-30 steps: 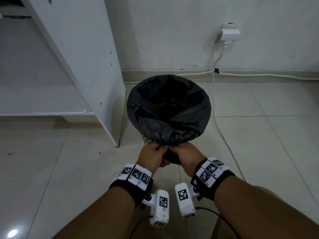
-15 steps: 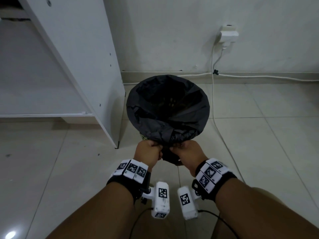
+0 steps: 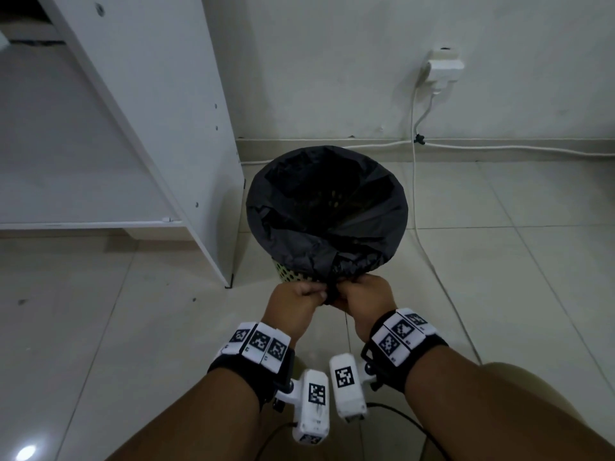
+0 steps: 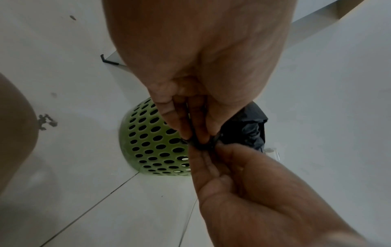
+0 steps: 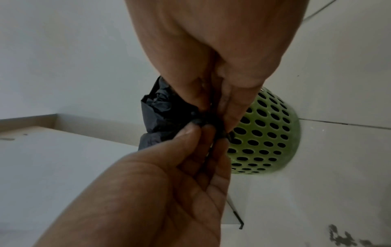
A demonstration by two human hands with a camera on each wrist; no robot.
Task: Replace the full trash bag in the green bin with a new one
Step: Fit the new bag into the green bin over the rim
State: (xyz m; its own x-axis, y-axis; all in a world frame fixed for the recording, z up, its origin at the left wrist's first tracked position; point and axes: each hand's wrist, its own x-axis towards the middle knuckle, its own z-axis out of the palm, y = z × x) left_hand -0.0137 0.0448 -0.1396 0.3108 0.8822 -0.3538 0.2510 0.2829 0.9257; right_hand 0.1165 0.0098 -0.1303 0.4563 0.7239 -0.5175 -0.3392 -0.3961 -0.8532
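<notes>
1. the green bin (image 3: 289, 273) stands on the tiled floor (image 3: 499, 261) just beside the foot of a white cabinet panel (image 3: 186, 134), with a wall behind it. its side is perforated plastic, seen clearly in both wrist views.
2. a black trash bag (image 3: 327, 207) lines the bin, its mouth folded over the rim. the inside is dark, so how full it is cannot be told.
3. the left hand (image 3: 296, 302) has its fingers curled, thumb and fingertips pinching a gathered twist of the bag's edge at the near side of the rim.
4. the right hand (image 3: 361, 299) is curled the same way, pinching the same black bunch (image 4: 203, 143) from the other side. the two hands touch across it.
5. it looks like a knot or cinch in the slack plastic being worked, though whether it is being tied or loosened i cannot tell.
6. handling, as a judgement: the bag is thin, soft film, slippery when bunched and easy to tear if pulled against the rim. hold it by the gathered neck, not a single layer.
7. if full, its weight will hang from that neck, so lift straight up with a broad grip.
8. the bin seems light and may rise with the bag, so one hand should steady its rim.
9. a white cable (image 3: 416, 181) runs from a wall socket (image 3: 444, 66) down across the floor to the right of the bin, apart from it.
</notes>
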